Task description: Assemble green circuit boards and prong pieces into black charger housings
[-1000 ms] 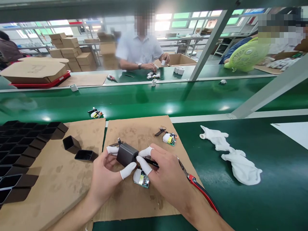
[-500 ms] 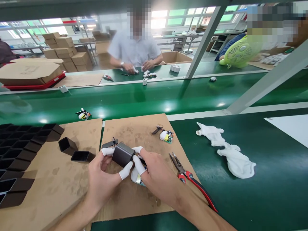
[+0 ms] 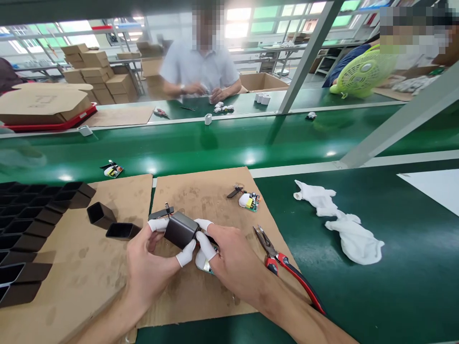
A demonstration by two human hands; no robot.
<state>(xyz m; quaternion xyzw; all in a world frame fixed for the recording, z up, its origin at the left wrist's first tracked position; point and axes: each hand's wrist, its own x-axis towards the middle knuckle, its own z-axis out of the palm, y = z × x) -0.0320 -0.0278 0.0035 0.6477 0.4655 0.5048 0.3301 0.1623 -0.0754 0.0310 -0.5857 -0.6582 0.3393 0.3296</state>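
Note:
My left hand [image 3: 150, 265] and my right hand [image 3: 229, 260] both pinch a small dark grey charger housing [image 3: 179, 230] with white finger cots on the fingertips, just above the brown cardboard sheet [image 3: 211, 291]. A small circuit board with a white part [image 3: 202, 262] lies under my right fingers, partly hidden. A black plug piece [image 3: 161, 211] lies just behind the housing.
Red-handled pliers [image 3: 283, 265] lie right of my hand. Another circuit board [image 3: 250, 200] sits further back. Two loose black housings [image 3: 111, 223] and rows of them [image 3: 25, 229] are at left. White gloves [image 3: 340, 227] lie at right. A person works across the green conveyor [image 3: 222, 148].
My right hand has slid left off the pliers, which now lie uncovered on the cardboard. Both hands keep hold of the housing. Parts on the conveyor have drifted left.

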